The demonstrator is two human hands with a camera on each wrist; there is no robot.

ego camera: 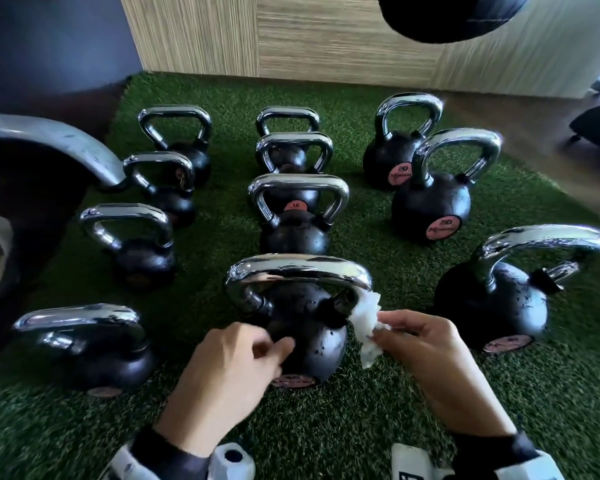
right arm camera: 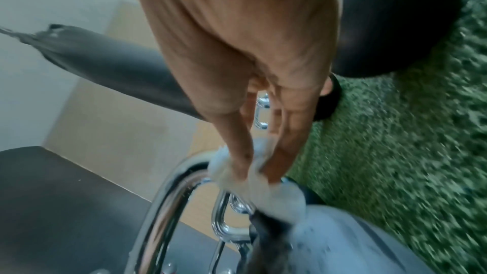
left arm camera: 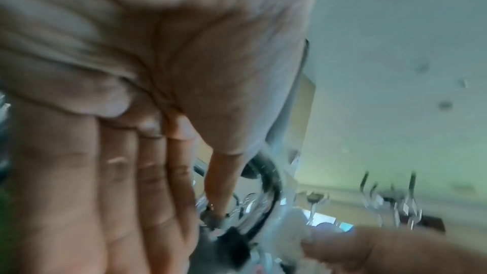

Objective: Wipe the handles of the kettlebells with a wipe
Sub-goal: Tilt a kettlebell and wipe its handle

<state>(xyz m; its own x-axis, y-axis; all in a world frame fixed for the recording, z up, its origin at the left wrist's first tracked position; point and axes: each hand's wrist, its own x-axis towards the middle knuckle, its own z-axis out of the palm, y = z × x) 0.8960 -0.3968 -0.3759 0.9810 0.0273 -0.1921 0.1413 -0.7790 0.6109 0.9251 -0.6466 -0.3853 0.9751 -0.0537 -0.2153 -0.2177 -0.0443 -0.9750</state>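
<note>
The nearest kettlebell (ego camera: 302, 327) stands on the green turf (ego camera: 395, 403), its chrome handle (ego camera: 298, 271) running left to right; the right hand (ego camera: 426, 344) pinches the wipe (ego camera: 366, 322) against the handle's right leg, nearer than the left hand (ego camera: 229, 368), whose loosely curled grip is empty

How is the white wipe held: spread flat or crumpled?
Crumpled: the white wipe bunches into a wad between the right hand's fingertips.
</note>
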